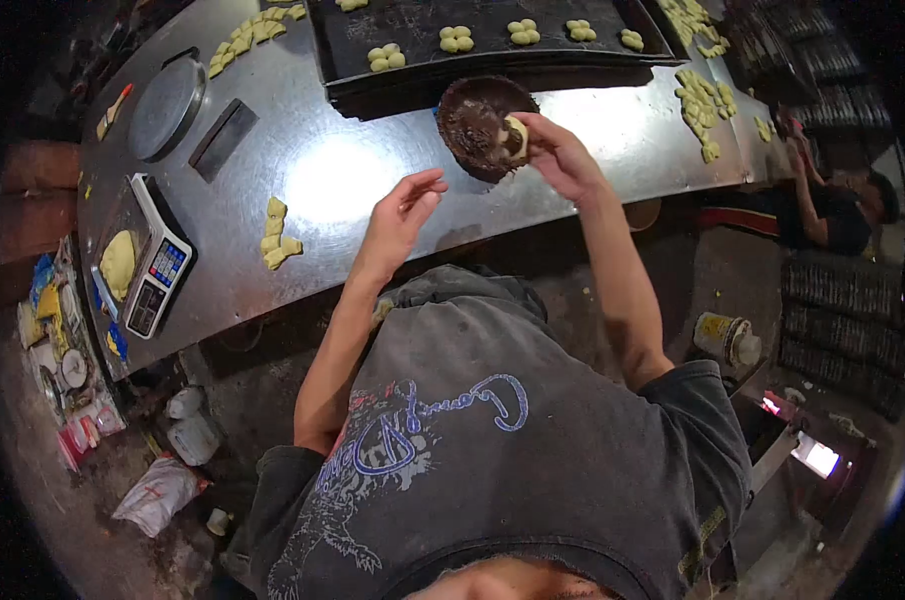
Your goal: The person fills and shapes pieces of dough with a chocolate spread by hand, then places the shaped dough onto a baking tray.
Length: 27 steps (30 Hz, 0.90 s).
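Observation:
My right hand (563,158) pinches a flat piece of pale dough (516,138) at the right side of a round bowl. Dark brown, crumbly filling lies in the bowl (473,90), and some of it shows against the dough. My left hand (404,215) hovers over the metal table, left of and below the bowl, with its fingers apart and nothing in it. Farther left, a few joined dough pieces (278,235) lie on the table (243,205).
A black tray (573,62) with clusters of dough balls stands beyond the bowl. More dough pieces (703,105) lie at right. On the left are a digital scale (160,265) holding dough, a dark block (223,140) and a round metal lid (166,108). Another person (841,215) is far right.

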Each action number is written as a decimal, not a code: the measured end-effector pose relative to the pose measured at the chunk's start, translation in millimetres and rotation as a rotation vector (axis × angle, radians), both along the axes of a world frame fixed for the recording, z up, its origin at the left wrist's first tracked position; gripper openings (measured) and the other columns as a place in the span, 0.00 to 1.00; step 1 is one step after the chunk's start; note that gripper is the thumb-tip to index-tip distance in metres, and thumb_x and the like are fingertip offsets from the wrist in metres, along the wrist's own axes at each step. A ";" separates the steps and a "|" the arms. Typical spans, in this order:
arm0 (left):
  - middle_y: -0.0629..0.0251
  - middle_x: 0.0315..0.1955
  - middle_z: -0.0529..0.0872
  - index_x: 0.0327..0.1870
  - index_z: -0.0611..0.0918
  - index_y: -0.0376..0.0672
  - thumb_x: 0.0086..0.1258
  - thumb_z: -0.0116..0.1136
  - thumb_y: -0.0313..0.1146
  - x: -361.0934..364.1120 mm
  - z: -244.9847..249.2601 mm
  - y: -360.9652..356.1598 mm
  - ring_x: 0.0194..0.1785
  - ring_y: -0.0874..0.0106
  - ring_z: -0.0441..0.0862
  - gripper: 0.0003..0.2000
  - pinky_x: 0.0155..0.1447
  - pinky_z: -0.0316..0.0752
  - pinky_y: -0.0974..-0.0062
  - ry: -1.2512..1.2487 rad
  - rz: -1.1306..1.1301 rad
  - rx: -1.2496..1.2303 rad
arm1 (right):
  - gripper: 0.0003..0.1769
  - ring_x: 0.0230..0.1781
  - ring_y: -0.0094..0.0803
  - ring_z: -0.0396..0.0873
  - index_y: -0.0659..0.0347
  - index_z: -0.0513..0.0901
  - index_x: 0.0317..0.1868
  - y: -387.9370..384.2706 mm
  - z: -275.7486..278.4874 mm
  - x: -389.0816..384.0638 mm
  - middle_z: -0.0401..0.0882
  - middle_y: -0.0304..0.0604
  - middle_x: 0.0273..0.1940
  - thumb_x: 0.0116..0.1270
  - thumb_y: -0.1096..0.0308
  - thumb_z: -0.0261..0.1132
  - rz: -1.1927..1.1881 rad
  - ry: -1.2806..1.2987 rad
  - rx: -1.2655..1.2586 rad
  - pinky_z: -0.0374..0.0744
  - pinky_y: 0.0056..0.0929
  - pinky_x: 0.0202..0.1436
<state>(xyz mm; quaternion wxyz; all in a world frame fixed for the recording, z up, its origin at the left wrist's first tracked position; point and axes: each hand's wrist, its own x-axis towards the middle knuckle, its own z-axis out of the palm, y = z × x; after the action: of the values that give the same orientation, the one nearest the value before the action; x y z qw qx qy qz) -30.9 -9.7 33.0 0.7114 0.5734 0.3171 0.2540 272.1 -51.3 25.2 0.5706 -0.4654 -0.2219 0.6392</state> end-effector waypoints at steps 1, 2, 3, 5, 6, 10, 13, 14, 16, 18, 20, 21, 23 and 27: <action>0.60 0.59 0.84 0.69 0.76 0.39 0.82 0.55 0.38 5.4 4.7 -1.3 0.62 0.71 0.80 0.20 0.68 0.71 0.70 0.007 0.013 0.100 | 0.20 0.56 0.32 0.80 0.60 0.79 0.64 2.8 8.0 -20.4 0.82 0.41 0.59 0.80 0.59 0.57 -0.001 0.123 0.025 0.76 0.37 0.65; 0.60 0.60 0.84 0.69 0.76 0.38 0.81 0.55 0.37 10.8 9.8 -2.8 0.62 0.72 0.79 0.20 0.68 0.71 0.70 0.018 0.028 0.200 | 0.21 0.58 0.32 0.79 0.60 0.78 0.66 4.8 17.5 -43.8 0.82 0.41 0.59 0.79 0.60 0.57 0.000 0.248 0.048 0.75 0.37 0.67; 0.60 0.60 0.84 0.70 0.75 0.38 0.81 0.55 0.37 15.2 12.4 -3.5 0.62 0.72 0.79 0.21 0.68 0.71 0.70 0.031 0.043 0.301 | 0.22 0.59 0.33 0.78 0.59 0.77 0.67 6.2 21.9 -64.7 0.81 0.41 0.60 0.79 0.60 0.57 0.002 0.375 0.069 0.74 0.37 0.69; 0.61 0.56 0.85 0.68 0.78 0.36 0.81 0.56 0.35 17.8 4.7 -4.4 0.58 0.74 0.80 0.19 0.63 0.74 0.74 0.007 0.188 0.323 | 0.23 0.63 0.34 0.77 0.58 0.75 0.70 9.8 20.9 -95.9 0.79 0.41 0.62 0.79 0.61 0.57 0.091 0.518 0.098 0.72 0.39 0.72; 0.60 0.56 0.85 0.66 0.79 0.36 0.81 0.57 0.34 16.1 13.7 -3.6 0.58 0.74 0.81 0.18 0.62 0.74 0.74 0.002 0.253 0.313 | 0.24 0.66 0.34 0.74 0.58 0.74 0.71 8.8 31.9 -114.2 0.77 0.40 0.65 0.78 0.61 0.58 0.050 0.491 0.058 0.71 0.42 0.73; 0.66 0.50 0.86 0.62 0.82 0.34 0.81 0.58 0.35 2.6 24.5 -3.2 0.51 0.77 0.82 0.17 0.57 0.76 0.79 -0.043 0.500 0.278 | 0.27 0.66 0.31 0.75 0.61 0.72 0.72 16.5 41.3 -143.8 0.77 0.41 0.65 0.73 0.73 0.63 0.133 0.408 0.206 0.73 0.38 0.72; 0.67 0.49 0.87 0.63 0.81 0.35 0.81 0.57 0.37 -7.4 29.9 -5.7 0.50 0.78 0.82 0.18 0.56 0.77 0.80 -0.039 0.565 0.226 | 0.23 0.59 0.28 0.79 0.63 0.76 0.68 19.7 49.5 -156.2 0.80 0.42 0.60 0.73 0.75 0.65 0.095 0.110 0.256 0.78 0.30 0.66; 0.67 0.49 0.87 0.63 0.81 0.35 0.81 0.57 0.38 -9.7 31.3 -6.4 0.50 0.78 0.82 0.18 0.55 0.77 0.80 -0.031 0.580 0.207 | 0.21 0.56 0.27 0.81 0.64 0.78 0.66 21.3 49.0 -158.2 0.82 0.43 0.58 0.74 0.74 0.66 0.102 0.001 0.288 0.80 0.28 0.63; 0.66 0.49 0.86 0.62 0.82 0.36 0.80 0.59 0.39 -15.0 34.4 -7.8 0.48 0.79 0.81 0.18 0.53 0.76 0.80 -0.056 0.595 0.162 | 0.13 0.42 0.21 0.82 0.65 0.84 0.56 23.2 53.1 -164.3 0.85 0.39 0.45 0.76 0.68 0.66 0.084 -0.294 0.366 0.82 0.20 0.48; 0.65 0.49 0.86 0.59 0.84 0.37 0.79 0.61 0.40 -20.7 36.9 -9.1 0.46 0.79 0.80 0.17 0.48 0.75 0.81 -0.122 0.594 0.112 | 0.13 0.38 0.19 0.79 0.65 0.84 0.53 23.5 52.3 -161.4 0.84 0.37 0.41 0.77 0.65 0.65 0.225 -0.341 0.283 0.79 0.18 0.43; 0.67 0.46 0.86 0.58 0.85 0.38 0.78 0.62 0.39 -28.7 36.2 -9.9 0.44 0.80 0.79 0.16 0.45 0.74 0.81 -0.097 0.575 0.163 | 0.13 0.36 0.17 0.77 0.65 0.84 0.52 24.5 53.7 -154.9 0.83 0.35 0.38 0.78 0.63 0.64 0.350 -0.365 0.208 0.76 0.18 0.40; 0.68 0.45 0.86 0.57 0.86 0.39 0.78 0.62 0.39 -33.3 35.6 -10.0 0.42 0.81 0.78 0.15 0.44 0.73 0.81 -0.084 0.562 0.188 | 0.14 0.35 0.17 0.75 0.65 0.84 0.52 27.8 56.8 -150.9 0.82 0.33 0.37 0.79 0.62 0.63 0.405 -0.366 0.175 0.75 0.18 0.41; 0.70 0.42 0.85 0.54 0.87 0.40 0.77 0.64 0.39 -41.5 24.7 -11.4 0.40 0.82 0.77 0.14 0.42 0.71 0.82 -0.049 0.567 0.306 | 0.15 0.35 0.17 0.74 0.65 0.84 0.52 32.1 56.6 -150.0 0.81 0.32 0.36 0.80 0.61 0.62 0.423 -0.374 0.174 0.75 0.19 0.42; 0.73 0.36 0.82 0.44 0.87 0.38 0.74 0.67 0.39 -44.8 25.5 -10.5 0.36 0.83 0.74 0.12 0.41 0.70 0.81 0.157 0.570 0.398 | 0.16 0.39 0.19 0.75 0.64 0.86 0.53 26.6 60.1 -169.0 0.77 0.34 0.40 0.77 0.59 0.65 0.268 -0.445 0.367 0.75 0.20 0.43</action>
<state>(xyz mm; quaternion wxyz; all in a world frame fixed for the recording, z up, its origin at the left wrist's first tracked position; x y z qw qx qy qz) -75.7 -20.2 58.5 0.4598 0.6072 0.4621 0.4544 103.1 -24.7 85.2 0.4931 -0.4496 -0.5122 0.5406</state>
